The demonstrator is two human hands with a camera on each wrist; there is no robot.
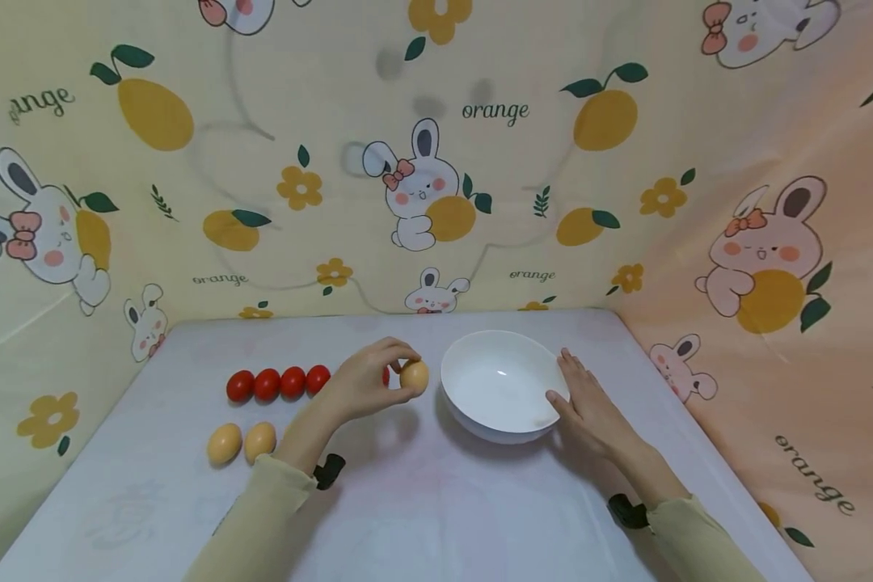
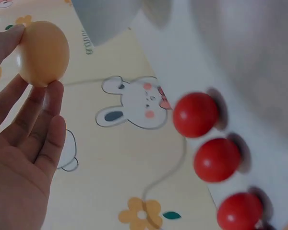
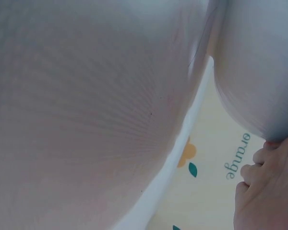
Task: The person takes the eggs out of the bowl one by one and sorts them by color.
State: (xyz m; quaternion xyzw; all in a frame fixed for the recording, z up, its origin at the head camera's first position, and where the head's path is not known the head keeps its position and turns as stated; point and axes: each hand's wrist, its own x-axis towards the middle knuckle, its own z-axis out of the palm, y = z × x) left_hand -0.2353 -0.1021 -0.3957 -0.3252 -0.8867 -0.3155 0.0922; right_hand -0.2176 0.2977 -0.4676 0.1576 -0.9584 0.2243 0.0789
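Observation:
Between the thumb and fingertips of my left hand [image 1: 367,378] is a light brown egg [image 1: 414,377], raised off the table beside the bowl's left rim. The left wrist view shows the same egg [image 2: 44,53] pinched at its sides, the palm facing it. A deep white bowl [image 1: 498,384] stands upright in the middle, its inside bare where it shows. My right hand [image 1: 592,404] rests against the bowl's right side, fingers straight and thumb at the rim. In the right wrist view its fingers [image 3: 259,167] touch the bowl's outer wall [image 3: 259,72].
Several red tomatoes [image 1: 267,385] form a row at the left back, one partly behind my left hand. Two more eggs [image 1: 224,444] lie nearer, left of my forearm. A printed curtain [image 1: 335,234] hangs behind and beside the white-covered table [image 1: 451,517].

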